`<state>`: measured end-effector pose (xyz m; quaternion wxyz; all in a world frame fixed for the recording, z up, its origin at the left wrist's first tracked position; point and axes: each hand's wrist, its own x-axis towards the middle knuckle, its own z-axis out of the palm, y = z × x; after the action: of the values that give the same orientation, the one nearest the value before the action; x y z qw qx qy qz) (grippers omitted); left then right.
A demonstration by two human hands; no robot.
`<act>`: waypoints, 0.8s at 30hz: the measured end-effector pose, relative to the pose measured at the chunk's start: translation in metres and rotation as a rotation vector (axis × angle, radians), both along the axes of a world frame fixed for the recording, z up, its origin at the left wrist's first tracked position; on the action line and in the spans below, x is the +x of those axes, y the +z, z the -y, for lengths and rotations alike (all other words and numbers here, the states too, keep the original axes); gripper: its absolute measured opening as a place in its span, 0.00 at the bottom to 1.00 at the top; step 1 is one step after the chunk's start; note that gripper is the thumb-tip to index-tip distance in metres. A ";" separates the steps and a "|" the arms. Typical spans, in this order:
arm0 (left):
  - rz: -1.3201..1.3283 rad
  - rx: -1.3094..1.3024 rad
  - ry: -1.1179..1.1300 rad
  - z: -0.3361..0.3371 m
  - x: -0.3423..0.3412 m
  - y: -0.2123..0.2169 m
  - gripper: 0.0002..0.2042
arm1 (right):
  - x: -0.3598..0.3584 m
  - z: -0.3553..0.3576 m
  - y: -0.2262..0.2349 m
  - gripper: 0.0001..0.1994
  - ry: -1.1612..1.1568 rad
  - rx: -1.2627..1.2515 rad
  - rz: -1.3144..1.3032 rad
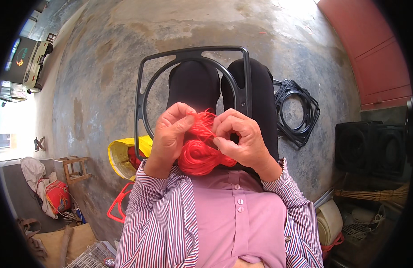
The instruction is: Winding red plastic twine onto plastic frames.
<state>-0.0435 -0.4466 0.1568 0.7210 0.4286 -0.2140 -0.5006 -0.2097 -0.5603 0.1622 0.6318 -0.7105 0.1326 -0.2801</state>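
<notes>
A bundle of shiny red cord (198, 157) lies in my lap, its strands looped and gathered. My left hand (171, 129) pinches red strands at the upper left of the bundle. On the other side, my right hand (240, 136) has thumb and fingers closed on a strand of the same cord. Some loose ends stick up between the two hands. A black plastic frame (139, 98), square outside with a round opening, rests across my thighs behind the hands. Its near edge is hidden by my hands and the cord.
A yellow bag (119, 156) with something red inside stands left of my legs, near a red plastic frame (119, 203). Several black frames (298, 114) are stacked on the floor at right. A small wooden stool (73, 169) is at left; a red cabinet (371, 49) stands far right.
</notes>
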 end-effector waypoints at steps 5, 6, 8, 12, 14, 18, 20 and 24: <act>-0.047 0.009 0.011 0.000 0.001 0.001 0.05 | -0.007 -0.001 -0.001 0.04 0.240 0.536 0.040; -0.063 -0.003 0.008 -0.001 0.000 0.001 0.05 | -0.008 0.000 -0.001 0.04 0.289 0.596 0.020; -0.075 -0.016 0.010 -0.001 0.000 0.001 0.05 | -0.010 0.003 0.000 0.04 0.335 0.503 -0.021; -0.107 -0.021 0.022 0.000 0.001 0.000 0.05 | -0.005 0.005 -0.002 0.03 0.347 0.150 -0.048; -0.131 -0.021 0.016 0.000 0.002 0.000 0.05 | 0.001 0.003 -0.003 0.03 0.319 -0.018 -0.026; -0.119 -0.007 -0.013 -0.001 0.002 0.001 0.05 | 0.007 0.000 0.000 0.03 0.001 0.029 -0.041; -0.115 -0.010 -0.034 -0.001 0.000 0.002 0.05 | 0.008 0.000 0.003 0.06 -0.115 0.207 -0.177; -0.089 -0.011 -0.043 0.000 -0.004 0.003 0.04 | 0.017 -0.004 0.007 0.07 -0.041 0.147 -0.174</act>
<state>-0.0476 -0.4467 0.1596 0.7212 0.3974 -0.1935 -0.5334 -0.1930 -0.5564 0.1692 0.6624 -0.6810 0.2219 -0.2196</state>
